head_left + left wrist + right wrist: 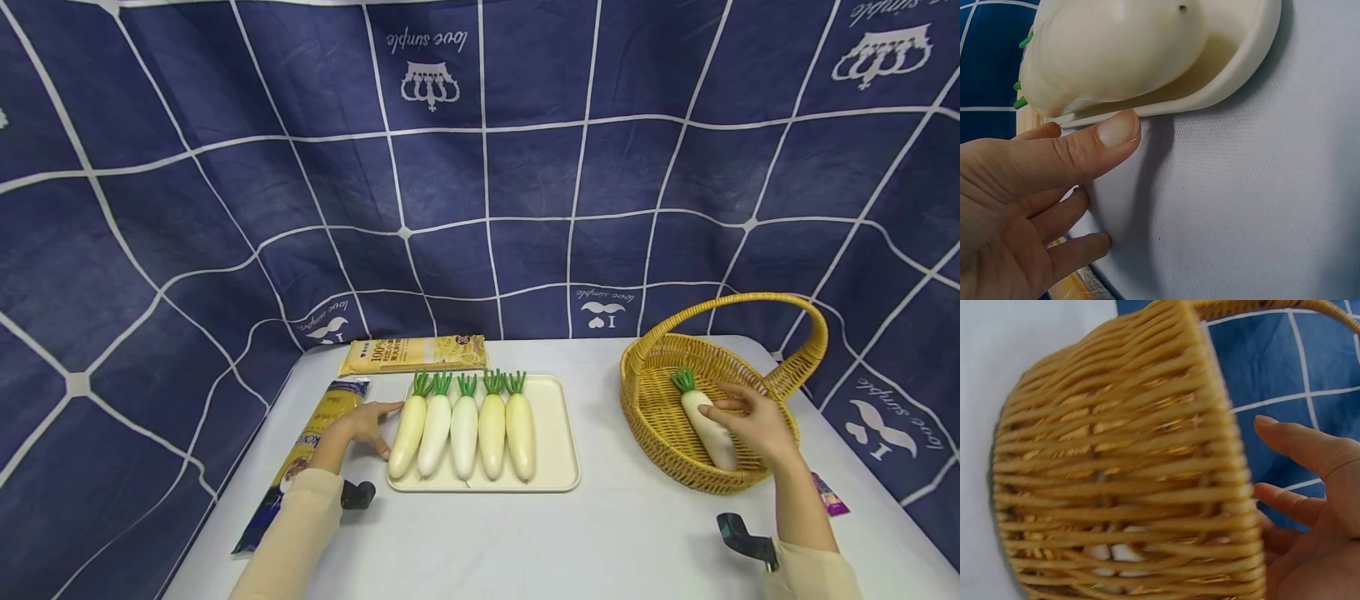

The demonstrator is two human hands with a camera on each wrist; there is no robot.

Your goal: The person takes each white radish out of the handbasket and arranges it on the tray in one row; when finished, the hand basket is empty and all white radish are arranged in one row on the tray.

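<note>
Several white radishes with green tops [464, 429] lie side by side on a cream tray [555, 433]. My left hand [367, 427] is at the tray's left edge, beside the outermost radish [408, 437], fingers spread. In the left wrist view its thumb [1100, 144] is close by the tray rim, with nothing held. Inside a wicker basket [645, 417] another white radish [708, 429] lies tilted. Over the basket, my right hand [757, 423] hovers close to that radish. The right wrist view shows its thumb and fingers parted, some fingertips hidden behind the basket rim.
A yellow food packet [412, 354] lies behind the tray. Along the left table side is a long blue and yellow packet [300, 458]. The basket's tall handle [735, 300] arches over it. A small purple packet [828, 493] lies right of the basket.
</note>
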